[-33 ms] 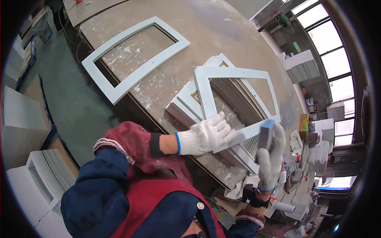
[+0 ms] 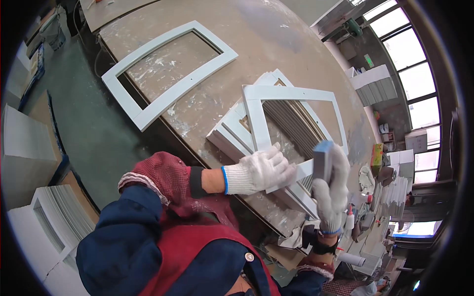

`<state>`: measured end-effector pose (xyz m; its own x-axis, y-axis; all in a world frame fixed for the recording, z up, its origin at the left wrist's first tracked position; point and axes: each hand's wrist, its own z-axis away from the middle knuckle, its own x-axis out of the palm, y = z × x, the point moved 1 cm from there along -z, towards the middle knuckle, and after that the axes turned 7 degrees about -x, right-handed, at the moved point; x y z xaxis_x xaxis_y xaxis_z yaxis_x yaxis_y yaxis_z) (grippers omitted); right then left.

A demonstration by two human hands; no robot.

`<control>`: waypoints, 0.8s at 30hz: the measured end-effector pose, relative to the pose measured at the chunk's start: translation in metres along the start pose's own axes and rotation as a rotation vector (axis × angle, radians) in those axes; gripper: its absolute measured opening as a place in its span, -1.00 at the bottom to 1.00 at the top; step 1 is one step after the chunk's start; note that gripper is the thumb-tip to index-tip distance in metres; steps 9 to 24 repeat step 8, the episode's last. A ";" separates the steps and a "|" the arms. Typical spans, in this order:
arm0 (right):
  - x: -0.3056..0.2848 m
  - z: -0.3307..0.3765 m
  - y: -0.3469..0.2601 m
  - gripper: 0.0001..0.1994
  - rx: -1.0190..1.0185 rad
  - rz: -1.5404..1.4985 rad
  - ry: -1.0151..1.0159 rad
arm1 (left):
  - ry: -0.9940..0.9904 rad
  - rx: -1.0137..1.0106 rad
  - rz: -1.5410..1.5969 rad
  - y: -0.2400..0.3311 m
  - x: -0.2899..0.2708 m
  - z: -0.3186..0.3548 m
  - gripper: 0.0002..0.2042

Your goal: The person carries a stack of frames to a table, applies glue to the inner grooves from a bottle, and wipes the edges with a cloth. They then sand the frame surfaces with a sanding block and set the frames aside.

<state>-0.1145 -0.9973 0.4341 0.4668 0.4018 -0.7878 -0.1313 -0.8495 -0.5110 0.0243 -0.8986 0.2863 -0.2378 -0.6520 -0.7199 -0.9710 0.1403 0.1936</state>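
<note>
A white frame [image 2: 296, 92] with an open middle lies askew on a stack of similar white frames [image 2: 228, 129] at the table's near edge. My left hand [image 2: 264, 170], in a white knitted glove, has its fingers bent over the frame's near left corner. In my gloved right hand [image 2: 337, 180] is a blue and grey sanding block [image 2: 322, 159], held upright between thumb and fingers. The block is over the frame's near rail; whether it touches is unclear. Another white frame [image 2: 165, 104] lies apart at the left, overhanging the table edge.
The brown table [image 2: 296, 54] carries white smears. Stacked white panels [image 2: 61, 217] stand at lower left, and more panels [image 2: 377, 86] lie at far right. A white bottle with a red tip [image 2: 350, 219] and rags [image 2: 292, 240] are near my right wrist.
My right hand has shifted slightly left with the sanding block. My left hand has moved a little to the right, its fingers bending more over the frame, which has shifted slightly.
</note>
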 end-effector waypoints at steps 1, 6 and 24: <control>0.014 -0.026 -0.005 -0.32 -0.161 0.104 -0.118 | 0.011 -0.018 0.000 -0.004 -0.001 0.003 -0.59; 0.097 -0.111 -0.024 -0.30 -0.452 0.339 -0.463 | -0.092 -0.132 0.449 -0.012 0.021 0.013 -0.60; 0.128 -0.130 -0.018 -0.25 -0.451 0.478 -0.637 | -0.307 -0.242 0.419 -0.013 0.032 0.020 -0.51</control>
